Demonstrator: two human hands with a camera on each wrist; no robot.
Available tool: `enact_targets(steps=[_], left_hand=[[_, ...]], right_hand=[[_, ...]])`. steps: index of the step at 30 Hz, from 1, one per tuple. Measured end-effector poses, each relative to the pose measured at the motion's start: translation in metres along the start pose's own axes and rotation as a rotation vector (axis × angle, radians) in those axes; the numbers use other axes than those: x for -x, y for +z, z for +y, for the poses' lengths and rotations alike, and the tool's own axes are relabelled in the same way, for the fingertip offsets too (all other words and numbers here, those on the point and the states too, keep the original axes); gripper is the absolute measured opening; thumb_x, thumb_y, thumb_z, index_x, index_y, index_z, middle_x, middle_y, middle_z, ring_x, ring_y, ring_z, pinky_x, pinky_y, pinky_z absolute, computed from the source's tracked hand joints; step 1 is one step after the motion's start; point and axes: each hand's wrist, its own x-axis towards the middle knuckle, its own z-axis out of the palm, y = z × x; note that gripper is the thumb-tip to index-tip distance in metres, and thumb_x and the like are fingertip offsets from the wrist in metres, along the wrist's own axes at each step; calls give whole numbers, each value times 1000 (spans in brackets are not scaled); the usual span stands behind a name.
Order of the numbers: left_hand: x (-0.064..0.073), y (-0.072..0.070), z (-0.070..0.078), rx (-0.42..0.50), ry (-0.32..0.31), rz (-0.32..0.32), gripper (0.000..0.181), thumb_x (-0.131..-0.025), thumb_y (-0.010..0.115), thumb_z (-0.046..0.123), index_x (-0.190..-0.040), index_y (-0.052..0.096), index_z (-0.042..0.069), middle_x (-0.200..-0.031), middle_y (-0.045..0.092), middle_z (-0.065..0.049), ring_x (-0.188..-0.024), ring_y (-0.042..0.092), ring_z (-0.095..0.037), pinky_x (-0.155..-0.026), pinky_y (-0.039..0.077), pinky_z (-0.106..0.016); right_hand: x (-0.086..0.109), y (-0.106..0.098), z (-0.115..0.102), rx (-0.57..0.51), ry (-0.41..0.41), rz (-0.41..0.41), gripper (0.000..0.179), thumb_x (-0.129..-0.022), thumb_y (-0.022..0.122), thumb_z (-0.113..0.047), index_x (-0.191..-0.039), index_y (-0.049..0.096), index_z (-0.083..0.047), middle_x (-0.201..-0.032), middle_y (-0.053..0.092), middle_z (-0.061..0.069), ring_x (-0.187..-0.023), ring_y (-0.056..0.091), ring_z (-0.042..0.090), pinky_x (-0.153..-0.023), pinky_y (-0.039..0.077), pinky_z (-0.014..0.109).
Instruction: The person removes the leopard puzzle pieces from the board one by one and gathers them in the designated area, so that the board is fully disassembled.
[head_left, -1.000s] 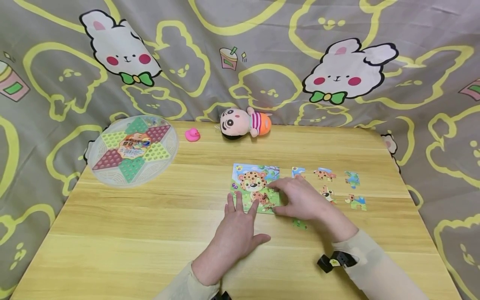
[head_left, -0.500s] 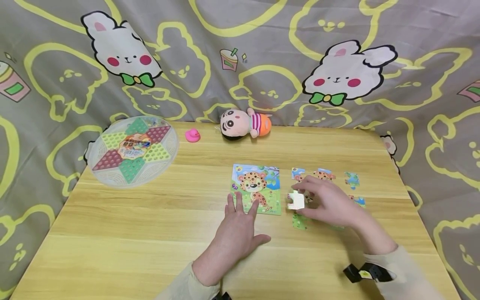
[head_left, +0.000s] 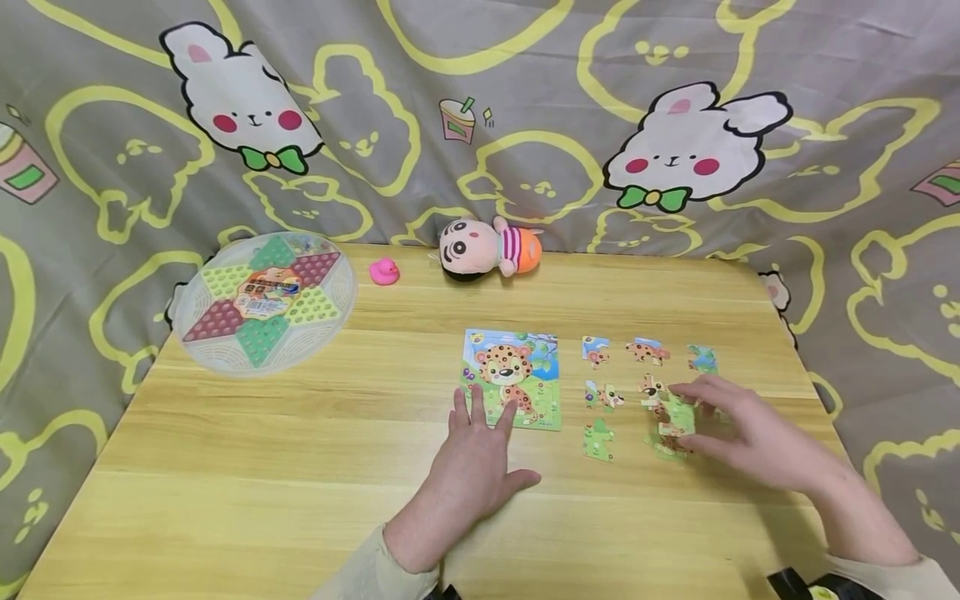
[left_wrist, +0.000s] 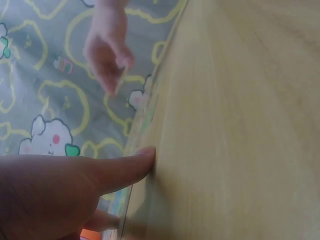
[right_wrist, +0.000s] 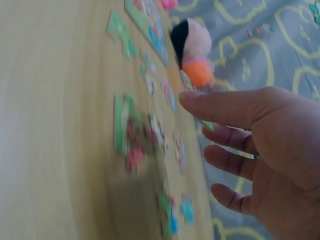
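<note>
A square leopard puzzle board (head_left: 517, 354) lies mid-table in the head view. Spread over its lower left edge, my left hand (head_left: 472, 458) rests with fingers straight. To the right, loose jigsaw pieces lie in rough rows, among them a leopard-ear piece (head_left: 596, 350), a green piece (head_left: 597, 439) and a blue-green piece (head_left: 702, 358). My right hand (head_left: 757, 437) pinches a mostly green jigsaw piece (head_left: 681, 412) between thumb and fingers, above the lower middle pieces. In the right wrist view that held piece (right_wrist: 186, 80) shows edge-on at the thumb tip.
A round Chinese checkers board (head_left: 266, 304) lies at the back left of the wooden table (head_left: 300, 467). Beside it sits a pink toy duck (head_left: 385, 271), then a plush doll (head_left: 491, 248). A patterned curtain (head_left: 390, 50) hangs behind the table.
My right hand has moved rightward from the puzzle board to above the loose pieces, carrying a piece whose white back faced up half a second ago. The left hand has stayed put.
</note>
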Motion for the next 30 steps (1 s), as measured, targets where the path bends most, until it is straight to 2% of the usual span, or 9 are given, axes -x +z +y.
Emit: enact_targets(steps=[7, 10, 14, 17, 22, 30], left_hand=[[1, -2, 0, -15, -7, -1, 105, -88, 63, 81, -165, 39, 14, -158, 29, -43, -146, 25, -65, -120, 33, -62], [2, -2, 0, 0, -13, -2, 105, -87, 65, 80, -165, 40, 14, -158, 29, -43, -146, 25, -65, -120, 33, -62], [2, -3, -1, 22, -19, -3, 104, -87, 66, 78, -165, 40, 14, -159, 28, -43, -146, 24, -66, -120, 33, -62], [2, -3, -1, 35, -22, -4, 104, -87, 67, 77, -165, 40, 13, -159, 27, -43, -146, 23, -66, -119, 33, -62], [2, -3, 0, 12, -13, 0, 104, -87, 66, 79, -164, 41, 13, -158, 30, -43, -146, 25, -65, -119, 34, -62], [0, -2, 2, -21, -6, -4, 104, -87, 64, 80, -164, 41, 14, -158, 31, -43, -145, 27, -65, -117, 38, -60]], right_hand=[[34, -9, 20, 13, 23, 12, 69, -79, 92, 0, -141, 64, -6, -116, 63, -9, -92, 55, 8, -75, 46, 19], [46, -11, 26, 25, 92, -9, 66, -82, 92, -7, -142, 65, -10, -120, 66, -9, -95, 58, 5, -76, 48, 16], [59, -10, 33, 57, 172, -31, 59, -84, 92, -18, -138, 68, -16, -126, 67, -5, -105, 62, 5, -85, 46, 9], [64, -6, 40, 68, 177, -31, 58, -84, 92, -20, -137, 69, -17, -123, 66, -6, -105, 61, 5, -86, 43, 7], [69, 0, 48, 61, 180, -52, 57, -85, 91, -19, -137, 70, -14, -120, 61, -6, -98, 55, 4, -79, 44, 13], [73, 1, 48, 53, 210, -73, 59, -84, 91, -19, -139, 69, -12, -118, 59, -5, -94, 52, 3, -73, 46, 19]])
